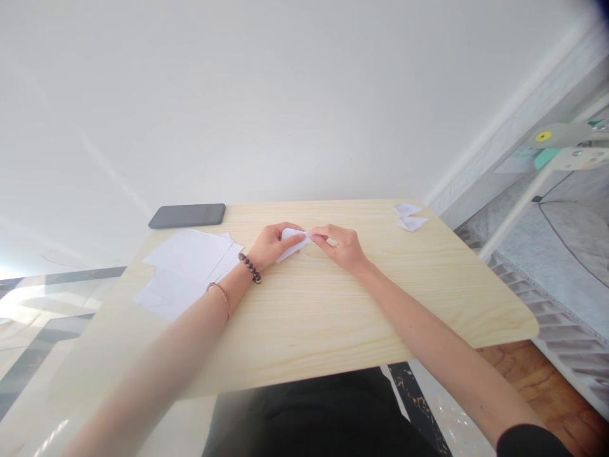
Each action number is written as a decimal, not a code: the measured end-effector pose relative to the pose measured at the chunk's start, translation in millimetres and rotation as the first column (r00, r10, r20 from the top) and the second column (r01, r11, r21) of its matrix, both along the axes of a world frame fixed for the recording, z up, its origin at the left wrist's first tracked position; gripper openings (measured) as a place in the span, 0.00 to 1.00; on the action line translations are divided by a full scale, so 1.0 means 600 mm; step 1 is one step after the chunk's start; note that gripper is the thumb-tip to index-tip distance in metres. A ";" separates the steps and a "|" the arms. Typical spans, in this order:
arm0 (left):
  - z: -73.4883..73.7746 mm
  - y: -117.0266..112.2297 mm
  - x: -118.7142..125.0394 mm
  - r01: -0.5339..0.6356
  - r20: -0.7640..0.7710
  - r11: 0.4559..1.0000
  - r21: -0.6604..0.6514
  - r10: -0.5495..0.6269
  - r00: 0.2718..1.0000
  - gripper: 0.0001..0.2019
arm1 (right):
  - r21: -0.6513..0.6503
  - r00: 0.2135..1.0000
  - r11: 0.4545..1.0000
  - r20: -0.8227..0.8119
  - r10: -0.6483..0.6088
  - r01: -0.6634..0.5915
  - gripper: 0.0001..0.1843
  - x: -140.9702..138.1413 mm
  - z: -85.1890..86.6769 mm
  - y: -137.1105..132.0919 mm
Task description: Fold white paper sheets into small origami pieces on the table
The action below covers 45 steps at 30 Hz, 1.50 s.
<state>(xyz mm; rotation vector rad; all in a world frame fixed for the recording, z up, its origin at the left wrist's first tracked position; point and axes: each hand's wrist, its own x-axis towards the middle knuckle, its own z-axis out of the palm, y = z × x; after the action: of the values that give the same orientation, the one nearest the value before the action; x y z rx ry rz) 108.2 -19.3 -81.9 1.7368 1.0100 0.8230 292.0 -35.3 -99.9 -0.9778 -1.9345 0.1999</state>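
Observation:
Over the middle of the table, my left hand (273, 244) is closed on a small folded piece of white paper (291, 240), its thumb lying across the top. My right hand (340, 246) pinches the paper's right tip between thumb and fingertips. The fingers cover part of the paper, so its full shape is hidden. Beside my left wrist lie several loose white paper sheets (178, 257), overlapping one another. Two folded white paper pieces (412, 222) rest near the table's back right corner.
A dark phone (188, 216) lies flat at the back left corner of the pale wooden table (309, 330). The table's back edge stands against a white wall (285, 95). To the right is a metal frame (521, 209) beside grey fabric.

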 end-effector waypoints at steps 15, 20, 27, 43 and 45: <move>0.007 0.018 -0.013 0.055 0.020 0.963 -0.265 -0.051 0.998 0.15 | -0.010 0.991 0.992 0.028 0.130 -0.130 0.09 -0.005 0.006 -0.008; 0.016 0.015 -0.015 0.152 0.083 0.941 -0.303 -0.133 0.988 0.13 | -0.012 0.986 0.986 0.009 0.164 -0.164 0.08 -0.007 0.009 -0.010; 0.014 0.021 -0.015 0.144 -0.016 0.945 -0.293 -0.155 0.988 0.17 | -0.044 0.979 0.978 -0.016 0.206 -0.206 0.07 -0.005 0.011 -0.014; -0.007 0.003 0.001 -0.027 -0.238 0.988 0.152 0.063 0.969 0.19 | -0.371 0.985 0.918 0.040 0.165 -0.139 0.11 -0.007 0.003 -0.004; -0.007 0.003 0.001 -0.029 -0.234 0.988 0.149 0.063 0.970 0.19 | -0.383 0.983 0.912 0.049 0.176 -0.144 0.11 -0.006 0.004 -0.004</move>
<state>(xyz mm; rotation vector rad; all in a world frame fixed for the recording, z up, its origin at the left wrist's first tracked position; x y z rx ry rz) 108.6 -17.7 -86.1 1.9779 1.1781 0.7438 288.5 -37.9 -97.6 -1.0870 -2.0988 0.6588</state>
